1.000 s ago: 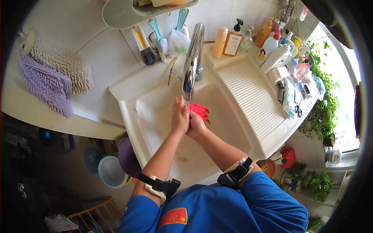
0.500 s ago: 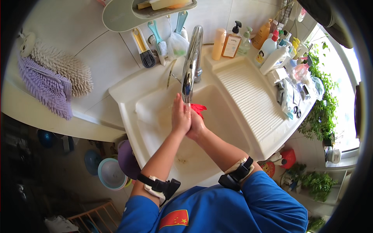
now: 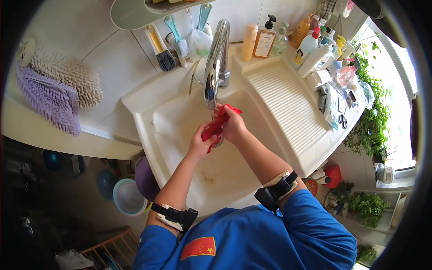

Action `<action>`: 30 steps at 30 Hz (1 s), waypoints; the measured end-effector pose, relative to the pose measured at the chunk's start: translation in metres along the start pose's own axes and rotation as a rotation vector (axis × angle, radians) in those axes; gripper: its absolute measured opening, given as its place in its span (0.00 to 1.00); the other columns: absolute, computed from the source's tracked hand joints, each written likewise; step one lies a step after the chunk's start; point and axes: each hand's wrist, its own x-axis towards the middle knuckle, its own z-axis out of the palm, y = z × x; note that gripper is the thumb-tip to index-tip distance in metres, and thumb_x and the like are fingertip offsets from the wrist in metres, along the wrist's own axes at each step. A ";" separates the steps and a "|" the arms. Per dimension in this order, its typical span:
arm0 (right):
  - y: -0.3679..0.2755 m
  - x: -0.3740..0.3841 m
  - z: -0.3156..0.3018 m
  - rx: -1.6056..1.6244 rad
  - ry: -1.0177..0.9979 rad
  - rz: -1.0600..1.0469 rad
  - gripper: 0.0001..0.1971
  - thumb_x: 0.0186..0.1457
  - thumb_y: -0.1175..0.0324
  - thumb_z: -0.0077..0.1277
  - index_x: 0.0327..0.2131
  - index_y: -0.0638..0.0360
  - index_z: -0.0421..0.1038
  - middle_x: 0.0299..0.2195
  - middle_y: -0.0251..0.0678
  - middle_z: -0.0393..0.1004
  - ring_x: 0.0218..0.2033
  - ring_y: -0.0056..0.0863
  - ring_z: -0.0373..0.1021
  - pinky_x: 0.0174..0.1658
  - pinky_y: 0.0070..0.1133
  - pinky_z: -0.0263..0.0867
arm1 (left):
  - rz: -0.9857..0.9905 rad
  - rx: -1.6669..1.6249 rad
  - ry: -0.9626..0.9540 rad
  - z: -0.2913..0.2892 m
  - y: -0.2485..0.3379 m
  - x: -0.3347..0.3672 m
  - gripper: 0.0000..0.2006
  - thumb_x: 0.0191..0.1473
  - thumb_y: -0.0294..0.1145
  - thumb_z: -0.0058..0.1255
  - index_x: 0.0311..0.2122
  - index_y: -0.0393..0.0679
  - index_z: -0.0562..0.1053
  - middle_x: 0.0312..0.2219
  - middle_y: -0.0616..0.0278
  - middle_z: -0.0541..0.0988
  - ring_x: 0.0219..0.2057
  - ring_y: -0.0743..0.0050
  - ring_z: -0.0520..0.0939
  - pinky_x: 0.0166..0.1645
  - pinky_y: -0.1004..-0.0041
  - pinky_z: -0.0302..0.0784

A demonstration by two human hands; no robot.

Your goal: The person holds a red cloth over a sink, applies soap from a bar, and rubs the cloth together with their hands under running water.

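Observation:
A wet red cloth (image 3: 218, 124) is stretched at a slant between my hands, under the chrome faucet (image 3: 218, 63). My left hand (image 3: 198, 141) grips its lower end, fingers closed round the fabric. Higher up and to the right, my right hand (image 3: 234, 128) holds the other end, with a red corner poking out beyond the fingers. Water runs from the spout onto the cloth. Below lies the white sink basin (image 3: 175, 130), its drain partly hidden behind the cloth and my hands.
Right of the basin is a ribbed drainboard (image 3: 283, 105), with bottles (image 3: 265, 41), packets and scissors (image 3: 343, 120) along its far and right edges. Brushes (image 3: 160, 49) hang on the wall behind. Chenille mitts (image 3: 49, 96) hang at left, above basins (image 3: 129, 196) on the floor.
My hands were pressed together under the spout with the cloth mostly hidden. Now they have moved apart, the left one lower, and the red cloth shows between them.

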 end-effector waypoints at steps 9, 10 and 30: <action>-0.011 -0.015 0.008 0.002 -0.013 0.082 0.17 0.61 0.61 0.32 0.47 0.60 0.62 0.45 0.41 0.68 0.49 0.35 0.62 0.53 0.33 0.56 | -0.387 -0.343 -0.196 -0.048 -0.009 -0.006 0.21 0.52 0.25 0.44 0.53 0.43 0.62 0.40 0.60 0.75 0.35 0.74 0.76 0.31 0.79 0.69; -0.012 -0.016 0.011 -0.054 -0.005 0.066 0.17 0.61 0.61 0.32 0.47 0.59 0.62 0.45 0.41 0.68 0.48 0.35 0.62 0.52 0.32 0.56 | -0.341 -0.301 -0.130 -0.050 -0.015 -0.004 0.22 0.50 0.24 0.44 0.53 0.43 0.62 0.41 0.60 0.74 0.36 0.74 0.75 0.34 0.78 0.70; -0.017 -0.030 0.040 -0.154 -0.175 -0.023 0.17 0.58 0.66 0.39 0.50 0.60 0.61 0.44 0.37 0.69 0.45 0.31 0.65 0.48 0.28 0.62 | -0.061 0.183 0.025 -0.022 -0.050 0.010 0.14 0.49 0.25 0.44 0.44 0.39 0.69 0.32 0.64 0.75 0.29 0.77 0.74 0.36 0.75 0.70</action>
